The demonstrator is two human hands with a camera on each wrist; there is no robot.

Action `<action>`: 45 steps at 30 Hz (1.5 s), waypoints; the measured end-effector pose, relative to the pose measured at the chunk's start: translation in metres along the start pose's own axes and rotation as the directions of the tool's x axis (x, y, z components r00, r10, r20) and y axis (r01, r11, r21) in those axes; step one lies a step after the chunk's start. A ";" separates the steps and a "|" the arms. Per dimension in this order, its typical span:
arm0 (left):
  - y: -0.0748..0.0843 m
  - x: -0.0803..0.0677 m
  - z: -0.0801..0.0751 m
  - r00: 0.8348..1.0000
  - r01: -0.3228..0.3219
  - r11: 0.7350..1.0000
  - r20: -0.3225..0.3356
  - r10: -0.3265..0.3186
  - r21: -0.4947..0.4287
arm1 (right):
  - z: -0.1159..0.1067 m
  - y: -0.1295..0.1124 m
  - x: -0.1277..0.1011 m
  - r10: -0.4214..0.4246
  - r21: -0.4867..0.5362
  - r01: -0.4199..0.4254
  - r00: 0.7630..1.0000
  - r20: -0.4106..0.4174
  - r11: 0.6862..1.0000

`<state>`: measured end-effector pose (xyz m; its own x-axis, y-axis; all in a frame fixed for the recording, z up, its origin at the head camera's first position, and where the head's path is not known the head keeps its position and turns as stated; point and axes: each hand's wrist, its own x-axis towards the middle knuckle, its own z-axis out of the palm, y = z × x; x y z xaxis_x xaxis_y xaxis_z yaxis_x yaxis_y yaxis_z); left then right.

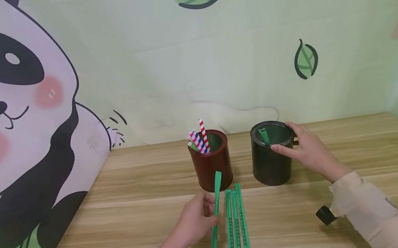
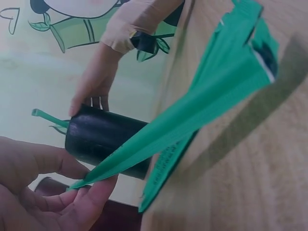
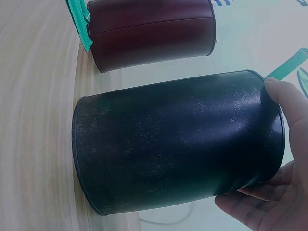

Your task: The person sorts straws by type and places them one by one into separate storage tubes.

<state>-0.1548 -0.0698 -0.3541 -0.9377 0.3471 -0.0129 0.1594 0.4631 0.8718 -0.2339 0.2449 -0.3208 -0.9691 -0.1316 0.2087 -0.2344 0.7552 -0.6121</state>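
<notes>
My left hand (image 1: 197,217) pinches a slim green wrapped straw (image 1: 216,188) between thumb and fingers, tilted above the table. Beside it several more green wrapped straws (image 1: 236,223) with dark printed lettering lie side by side. On the right, my right hand (image 1: 309,149) holds the black leather-look pen holder (image 1: 271,164) near its rim, the thumb (image 3: 284,94) on the near side and the fingers round the other. A green straw (image 1: 264,135) stands inside that holder. In the left wrist view the pinched straw (image 2: 178,122) crosses in front of the black holder.
Left of the black holder stands a dark red holder (image 1: 212,170) with several striped paper straws (image 1: 204,133). Both stand toward the back of the wooden table (image 1: 145,177), before a backdrop (image 1: 148,84) printed with a panda and leaves. A black device (image 1: 325,215) hangs at the right wrist.
</notes>
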 end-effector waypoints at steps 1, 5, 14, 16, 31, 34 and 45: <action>0.001 0.000 -0.001 1.000 -0.011 1.000 -0.006 0.011 -0.002 | 0.000 0.000 0.000 -0.001 -0.001 0.001 1.000 -0.002 1.000; 0.007 0.002 -0.004 0.999 -0.030 0.999 -0.020 0.030 -0.021 | 0.000 0.001 0.000 0.000 -0.006 0.000 1.000 -0.008 1.000; 0.020 0.004 -0.009 0.993 -0.105 0.992 -0.063 0.101 -0.065 | -0.002 0.001 -0.001 0.010 -0.010 -0.010 1.000 -0.005 1.000; 0.022 0.005 -0.009 0.990 -0.129 0.990 -0.073 0.124 -0.060 | -0.002 0.001 -0.001 0.014 -0.009 -0.014 1.000 -0.002 1.000; 0.050 0.025 -0.018 0.959 -0.260 0.965 -0.128 0.253 -0.040 | 0.000 0.001 -0.002 -0.002 0.002 0.002 1.000 -0.008 1.000; 0.059 0.030 -0.020 0.944 -0.296 0.955 -0.155 0.291 -0.011 | 0.000 0.000 -0.002 -0.002 0.003 0.002 1.000 -0.011 1.000; 0.089 0.058 -0.025 0.807 -0.483 0.862 -0.305 0.506 0.153 | 0.002 -0.001 -0.001 -0.021 0.021 0.021 1.000 -0.020 1.000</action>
<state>-0.2028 -0.0290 -0.2654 -0.7703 0.2654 0.5799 0.6372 0.3565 0.6833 -0.2329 0.2429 -0.3222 -0.9623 -0.1345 0.2365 -0.2564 0.7388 -0.6233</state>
